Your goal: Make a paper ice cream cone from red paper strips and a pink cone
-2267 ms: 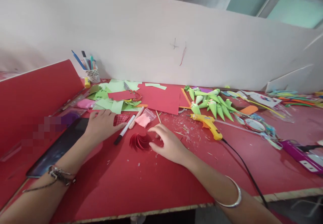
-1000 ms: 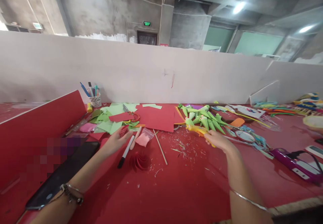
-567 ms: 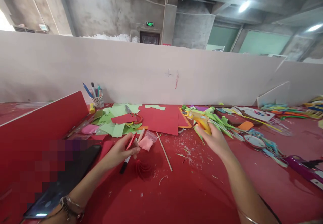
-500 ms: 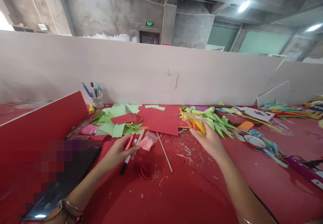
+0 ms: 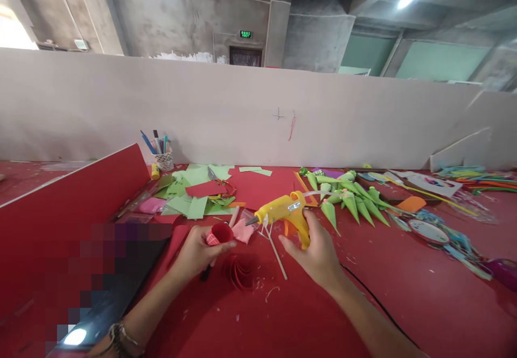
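Observation:
My left hand [image 5: 198,251] is closed around a small red paper cone [image 5: 220,234], its open mouth facing up. A yellow glue gun [image 5: 283,211] is in my right hand [image 5: 317,250], its nozzle pointing left toward the cone but apart from it. Below the cone lie curled red paper strips [image 5: 237,273]. A pink packet [image 5: 243,229] sits just beyond, and a thin wooden stick [image 5: 278,253] lies beneath the glue gun. The dark end of a marker [image 5: 205,273] shows under my left hand.
Green paper scraps [image 5: 196,207] and a red sheet [image 5: 262,188] lie at the back. Several green paper cones [image 5: 355,202] are piled to the right. A pen cup [image 5: 164,160] stands by the white partition [image 5: 226,116]. A black cord [image 5: 375,296] runs beside my right arm.
My right hand has lifted the glue gun and brought it left and nearer. The red paper in my left hand has turned, so its round opening now shows.

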Tool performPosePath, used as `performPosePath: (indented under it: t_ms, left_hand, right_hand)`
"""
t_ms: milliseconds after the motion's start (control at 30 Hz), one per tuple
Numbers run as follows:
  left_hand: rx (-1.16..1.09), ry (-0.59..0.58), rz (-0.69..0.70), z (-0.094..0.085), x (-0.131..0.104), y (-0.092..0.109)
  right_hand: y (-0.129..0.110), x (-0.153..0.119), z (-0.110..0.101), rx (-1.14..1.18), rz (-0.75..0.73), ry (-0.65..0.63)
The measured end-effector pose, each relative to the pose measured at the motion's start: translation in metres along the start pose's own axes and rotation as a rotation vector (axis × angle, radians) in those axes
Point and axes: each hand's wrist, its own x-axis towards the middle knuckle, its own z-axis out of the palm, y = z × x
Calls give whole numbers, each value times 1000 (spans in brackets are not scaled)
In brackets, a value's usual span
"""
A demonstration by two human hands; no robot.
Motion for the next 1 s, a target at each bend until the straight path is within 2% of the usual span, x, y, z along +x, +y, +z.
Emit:
performPosePath:
  t_ms: [100,233,433,1000]
  left_hand:
    - [89,29,76,2,-2,1]
    - [113,57,75,3,-5,2]
    - [185,147,97,4,-9,5]
    - [134,91,20,9,-12,18]
  right_hand:
    - [-1,-4,3,-42,-127,61]
    - [4,-5,2,-124,-286,112]
    - [2,-4,-5,-195,-431,115]
    - [1,-3,-4,-367,-476,138]
